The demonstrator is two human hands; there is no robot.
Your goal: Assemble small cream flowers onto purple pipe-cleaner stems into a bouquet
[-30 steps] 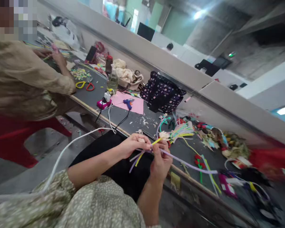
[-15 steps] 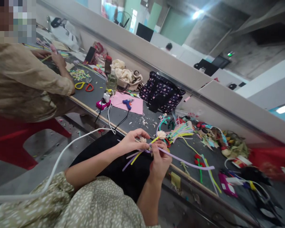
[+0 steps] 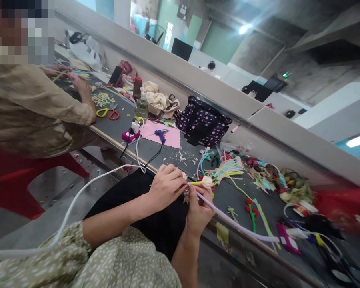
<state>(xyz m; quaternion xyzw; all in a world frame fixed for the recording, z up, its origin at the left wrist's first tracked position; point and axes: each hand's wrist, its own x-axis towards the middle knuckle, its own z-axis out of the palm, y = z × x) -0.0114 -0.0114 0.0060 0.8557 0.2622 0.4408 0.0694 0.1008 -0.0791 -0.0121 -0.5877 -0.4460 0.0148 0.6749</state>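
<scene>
Lilac fuzzy stem (image 3: 237, 222) pinched between thumb and fingers of your right hand (image 3: 200, 204), long end running out rightward past them. Your left hand (image 3: 169, 187) curls over, fingertips closed on stem's other end, just beside right thumb. Yellow stem (image 3: 195, 183) just above your right fingertips, cream flower (image 3: 208, 183) at its tip. Beyond your fingers, pastel stem bundle (image 3: 230, 167) on dark table (image 3: 231, 196); farther left of them, blue glue gun (image 3: 160, 135) on pink sheet (image 3: 174, 139).

Counted one polka-dot bag (image 3: 211, 124), one blue hot-glue gun (image 3: 160, 135), one pink sheet (image 3: 174, 140), one pair of yellow-and-red-handled scissors (image 3: 114, 119), two magenta power strips (image 3: 131, 138); probably two cream flower heads (image 3: 207, 183), partly hidden.
</scene>
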